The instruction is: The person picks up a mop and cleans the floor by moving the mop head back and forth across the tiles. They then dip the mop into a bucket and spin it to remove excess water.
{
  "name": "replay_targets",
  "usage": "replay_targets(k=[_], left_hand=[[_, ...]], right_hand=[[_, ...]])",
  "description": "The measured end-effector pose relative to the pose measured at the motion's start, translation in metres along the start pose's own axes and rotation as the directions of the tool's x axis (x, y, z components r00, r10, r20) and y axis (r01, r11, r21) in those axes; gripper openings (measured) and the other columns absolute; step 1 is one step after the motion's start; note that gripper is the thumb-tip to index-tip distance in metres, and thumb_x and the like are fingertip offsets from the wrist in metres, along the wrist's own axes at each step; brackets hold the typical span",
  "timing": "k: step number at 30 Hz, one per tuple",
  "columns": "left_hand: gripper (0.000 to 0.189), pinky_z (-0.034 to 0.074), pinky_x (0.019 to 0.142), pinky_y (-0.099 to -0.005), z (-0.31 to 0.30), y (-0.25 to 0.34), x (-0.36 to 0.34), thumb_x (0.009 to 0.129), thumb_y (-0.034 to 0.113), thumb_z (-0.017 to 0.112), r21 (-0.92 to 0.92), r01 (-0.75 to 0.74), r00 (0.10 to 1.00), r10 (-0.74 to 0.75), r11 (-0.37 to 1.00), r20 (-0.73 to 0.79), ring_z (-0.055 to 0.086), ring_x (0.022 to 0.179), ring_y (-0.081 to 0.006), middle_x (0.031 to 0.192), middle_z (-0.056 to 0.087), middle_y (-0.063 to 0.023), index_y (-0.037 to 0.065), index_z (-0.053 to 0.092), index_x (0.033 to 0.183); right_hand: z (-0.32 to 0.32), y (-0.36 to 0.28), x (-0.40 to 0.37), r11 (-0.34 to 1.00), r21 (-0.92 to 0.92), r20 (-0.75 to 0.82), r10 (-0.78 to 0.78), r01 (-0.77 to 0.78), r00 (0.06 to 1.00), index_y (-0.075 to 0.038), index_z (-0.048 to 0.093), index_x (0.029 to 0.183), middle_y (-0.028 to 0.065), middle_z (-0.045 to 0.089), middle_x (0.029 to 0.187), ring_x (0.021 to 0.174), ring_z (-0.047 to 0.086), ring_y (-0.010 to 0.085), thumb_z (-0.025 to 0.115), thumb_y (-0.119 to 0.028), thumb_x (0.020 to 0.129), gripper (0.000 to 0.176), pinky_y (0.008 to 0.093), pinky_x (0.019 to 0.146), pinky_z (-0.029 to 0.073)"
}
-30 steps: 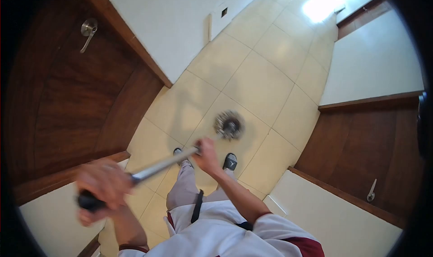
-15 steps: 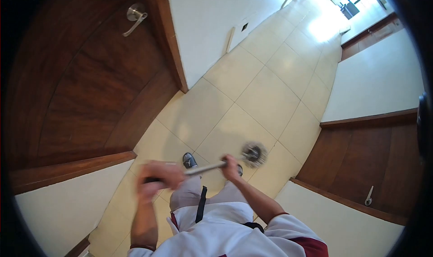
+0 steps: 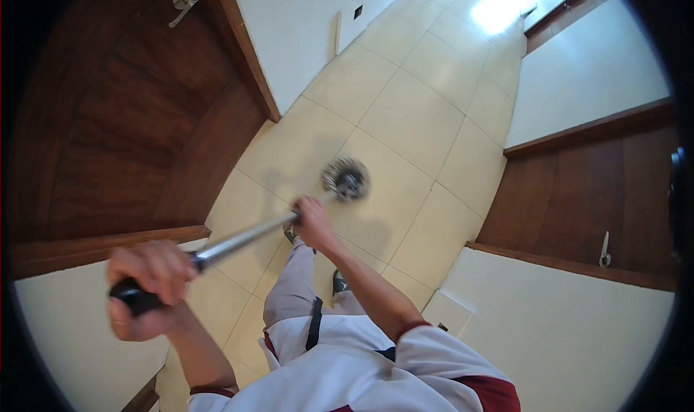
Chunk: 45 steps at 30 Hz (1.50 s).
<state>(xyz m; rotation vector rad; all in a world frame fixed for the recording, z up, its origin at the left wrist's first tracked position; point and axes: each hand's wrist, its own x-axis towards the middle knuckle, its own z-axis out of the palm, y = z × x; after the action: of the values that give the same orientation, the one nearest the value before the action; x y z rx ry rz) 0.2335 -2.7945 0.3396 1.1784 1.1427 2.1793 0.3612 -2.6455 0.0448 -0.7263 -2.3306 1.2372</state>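
A long-handled mop [image 3: 244,238] slants across the view with its metal pole. My left hand [image 3: 148,285] is closed round the black grip at the top end, close to the camera. Farther down the pole, my right hand [image 3: 312,224] wraps round it just below a dark collar. Beyond that hand the grey, stringy mop head [image 3: 347,179] lies on the tiled floor, its round dark centre showing and its edges slightly blurred. My right hand hides part of the lower pole.
Cream floor tiles [image 3: 412,108] run up a corridor to a bright patch of light. A dark wooden door [image 3: 144,123] stands at left, another wooden door [image 3: 571,195] at right. White walls [image 3: 571,311] flank the floor. My shoes [image 3: 340,282] are behind the mop head.
The mop head has moved left and farther away across the floor. Both hands have moved left with the pole, my left hand rising nearer the camera. My feet have shifted.
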Motion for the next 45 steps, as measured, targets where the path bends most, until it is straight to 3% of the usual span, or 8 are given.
replay_targets(k=[7,11,18,23,25,29,41,45], left_hand=[[0.028,0.039,0.055,-0.0313,0.155,-0.087,-0.144,0.075,0.029,0.054,-0.150,0.461,0.765,-0.306,0.874,0.567,0.051,0.059,-0.0203,0.066,0.051,-0.0076,0.003,0.047,0.069],[0.027,0.039,0.057,-0.0316,0.113,-0.101,-0.193,0.077,0.027,0.054,-0.177,0.550,0.750,-0.389,0.816,0.535,0.047,0.059,-0.0202,0.066,0.049,-0.0070,0.001,0.048,0.070],[0.042,0.044,0.059,-0.0366,-0.045,0.102,-0.146,0.083,0.039,0.058,-0.062,0.097,0.986,-0.104,0.993,-0.126,0.051,0.050,-0.0203,0.053,0.053,-0.0101,0.001,0.052,0.065],[0.046,0.044,0.067,-0.0407,-0.114,0.092,-0.182,0.087,0.046,0.052,0.270,-0.096,0.879,0.209,0.958,-0.428,0.052,0.057,-0.0237,0.058,0.051,-0.0116,0.003,0.050,0.074],[0.042,0.045,0.077,-0.0440,-0.154,0.069,-0.208,0.086,0.042,0.054,0.260,-0.010,0.882,0.131,0.966,-0.453,0.054,0.064,-0.0258,0.062,0.053,-0.0128,0.001,0.052,0.075],[0.033,0.043,0.091,-0.0532,-0.234,0.092,-0.298,0.081,0.030,0.050,0.182,0.126,0.753,0.025,0.975,-0.658,0.057,0.070,-0.0295,0.066,0.057,-0.0144,-0.001,0.054,0.072],[0.042,0.039,0.053,-0.0326,-0.302,0.335,-0.398,0.087,0.045,0.048,0.476,-0.001,0.597,0.382,0.879,-0.705,0.042,0.040,-0.0157,0.045,0.044,-0.0031,0.008,0.045,0.066],[0.049,0.031,0.046,-0.0294,-0.333,0.258,-0.353,0.081,0.055,0.054,0.348,-0.156,0.573,0.372,0.924,-0.730,0.035,0.039,-0.0140,0.045,0.040,-0.0008,0.010,0.043,0.064]], right_hand=[[-0.139,0.138,-0.287,0.919,-0.144,-0.370,0.294,-0.367,0.881,-0.005,0.052,0.085,0.0126,0.052,0.085,0.089,0.048,0.0334,0.051,0.010,0.054,0.034,0.0409,0.081,0.039],[-0.110,0.166,-0.304,0.886,-0.183,-0.315,0.357,-0.426,0.879,-0.005,0.053,0.081,0.0115,0.054,0.082,0.087,0.050,0.0327,0.056,0.007,0.058,0.026,0.0413,0.079,0.039],[0.085,-0.039,-0.129,0.998,0.055,0.204,-0.011,-0.001,0.979,-0.004,0.056,0.081,0.0134,0.057,0.083,0.084,0.056,0.0318,0.060,0.008,0.059,0.025,0.0367,0.075,0.045],[0.224,-0.047,0.015,0.866,0.111,0.257,-0.500,0.488,0.827,-0.008,0.056,0.079,0.0087,0.058,0.086,0.092,0.055,0.0315,0.061,0.003,0.068,0.017,0.0421,0.082,0.043],[0.256,-0.044,0.041,0.971,0.015,0.357,-0.228,0.238,0.906,-0.010,0.056,0.078,0.0073,0.058,0.086,0.093,0.055,0.0304,0.062,0.000,0.068,0.015,0.0414,0.085,0.043],[0.354,-0.033,0.018,0.870,-0.165,0.353,-0.389,0.465,0.851,-0.012,0.056,0.084,0.0070,0.057,0.087,0.099,0.053,0.0291,0.060,-0.003,0.070,0.018,0.0475,0.079,0.048],[0.455,-0.302,-0.136,0.908,0.205,0.915,-0.310,0.365,0.259,-0.009,0.053,0.102,0.0125,0.055,0.104,0.111,0.050,0.0330,0.057,-0.005,0.079,0.024,0.0454,0.086,0.045],[0.456,-0.207,-0.088,0.904,0.177,0.664,-0.402,0.390,0.630,-0.012,0.055,0.102,0.0105,0.058,0.106,0.100,0.057,0.0317,0.053,-0.010,0.086,0.016,0.0460,0.080,0.048]])
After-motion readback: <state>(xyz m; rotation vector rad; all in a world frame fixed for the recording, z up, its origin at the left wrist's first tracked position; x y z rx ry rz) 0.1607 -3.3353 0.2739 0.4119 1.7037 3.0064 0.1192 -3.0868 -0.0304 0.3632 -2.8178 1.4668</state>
